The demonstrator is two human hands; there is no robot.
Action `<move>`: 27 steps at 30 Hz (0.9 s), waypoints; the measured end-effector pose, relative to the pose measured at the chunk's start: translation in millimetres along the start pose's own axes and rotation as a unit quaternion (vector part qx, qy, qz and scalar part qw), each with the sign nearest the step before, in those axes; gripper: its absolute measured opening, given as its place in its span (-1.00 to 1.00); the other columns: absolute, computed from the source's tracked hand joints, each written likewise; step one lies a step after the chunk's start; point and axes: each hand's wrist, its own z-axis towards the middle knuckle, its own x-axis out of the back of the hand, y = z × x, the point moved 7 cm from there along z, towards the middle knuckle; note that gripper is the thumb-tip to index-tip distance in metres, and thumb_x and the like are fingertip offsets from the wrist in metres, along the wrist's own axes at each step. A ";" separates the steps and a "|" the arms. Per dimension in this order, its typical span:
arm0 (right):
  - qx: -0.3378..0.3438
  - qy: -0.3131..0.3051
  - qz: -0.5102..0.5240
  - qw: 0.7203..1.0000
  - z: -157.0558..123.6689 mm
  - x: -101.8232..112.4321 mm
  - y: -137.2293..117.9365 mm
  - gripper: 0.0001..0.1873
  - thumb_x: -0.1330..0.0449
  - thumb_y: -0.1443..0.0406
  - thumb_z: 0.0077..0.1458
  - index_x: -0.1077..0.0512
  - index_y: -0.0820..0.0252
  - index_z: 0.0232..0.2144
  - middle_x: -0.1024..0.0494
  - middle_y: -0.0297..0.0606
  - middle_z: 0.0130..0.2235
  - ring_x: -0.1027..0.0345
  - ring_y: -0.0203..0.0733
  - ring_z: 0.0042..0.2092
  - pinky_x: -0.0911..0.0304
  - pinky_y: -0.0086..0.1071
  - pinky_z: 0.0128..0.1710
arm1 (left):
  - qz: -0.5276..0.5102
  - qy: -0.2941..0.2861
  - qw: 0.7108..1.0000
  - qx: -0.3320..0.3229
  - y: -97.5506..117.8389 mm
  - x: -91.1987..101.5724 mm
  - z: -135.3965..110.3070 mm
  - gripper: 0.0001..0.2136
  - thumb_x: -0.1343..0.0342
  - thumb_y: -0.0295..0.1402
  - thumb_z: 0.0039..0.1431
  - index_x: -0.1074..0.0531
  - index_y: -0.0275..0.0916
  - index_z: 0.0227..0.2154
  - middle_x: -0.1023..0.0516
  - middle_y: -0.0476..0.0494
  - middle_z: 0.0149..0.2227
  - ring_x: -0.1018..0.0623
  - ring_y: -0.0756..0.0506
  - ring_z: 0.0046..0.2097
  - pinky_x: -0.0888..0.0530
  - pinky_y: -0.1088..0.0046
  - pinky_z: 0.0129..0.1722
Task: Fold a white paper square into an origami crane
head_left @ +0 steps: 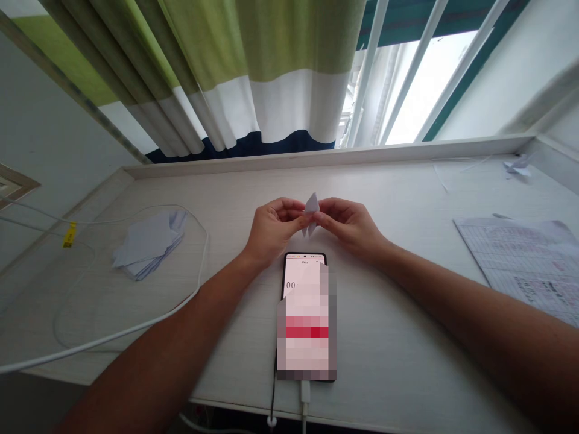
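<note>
A small folded piece of white paper (311, 212) is held just above the white table (389, 337), near the middle. My left hand (274, 228) pinches its left side with closed fingers. My right hand (347, 224) pinches its right side the same way. The paper's pointed tip sticks up between my fingertips and two small points hang below. A phone (306, 313) with a lit screen lies flat on the table just in front of my hands.
A pile of white paper squares (149, 242) lies at the left. A white cable (136, 328) loops across the left of the table. Printed sheets (520, 256) lie at the right, a small folded paper figure (518, 167) at the far right. Green-and-white curtains (253, 72) hang behind.
</note>
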 end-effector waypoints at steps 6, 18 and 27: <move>0.053 0.051 -0.046 0.996 -2.4 7.3 -10.0 -0.70 -0.43 0.02 0.07 -0.61 0.12 -0.38 -0.61 -0.26 -0.33 -0.49 -0.13 -0.26 -0.40 -0.21 -0.18 | 0.120 -0.018 0.986 -0.115 12.2 1.2 -1.4 -0.77 -0.46 -0.23 0.01 -0.59 -0.21 -0.34 -0.64 -0.07 -0.33 -0.60 -0.05 -0.25 -0.56 0.34 -0.14; -0.058 0.075 0.135 0.986 0.0 7.2 12.3 -0.64 -0.54 0.13 -0.12 -0.58 0.13 -0.30 -0.68 -0.26 -0.29 -0.54 -0.16 -0.25 -0.46 -0.16 -0.05 | 0.106 0.005 0.986 -0.129 25.0 -4.0 -8.2 -0.82 -0.42 -0.29 0.06 -0.63 -0.13 -0.25 -0.63 -0.08 -0.23 -0.62 -0.09 -0.16 -0.55 0.32 -0.08; -0.030 0.024 0.063 0.997 -1.3 -0.7 2.4 -0.72 -0.44 0.10 0.06 -0.64 0.15 -0.25 -0.68 -0.24 -0.25 -0.52 -0.16 -0.21 -0.44 -0.20 -0.04 | 0.034 -0.002 0.999 -0.029 2.2 -0.9 -1.6 -0.71 -0.46 -0.20 -0.01 -0.64 -0.25 -0.28 -0.67 -0.12 -0.35 -0.61 -0.05 -0.32 -0.55 0.37 -0.24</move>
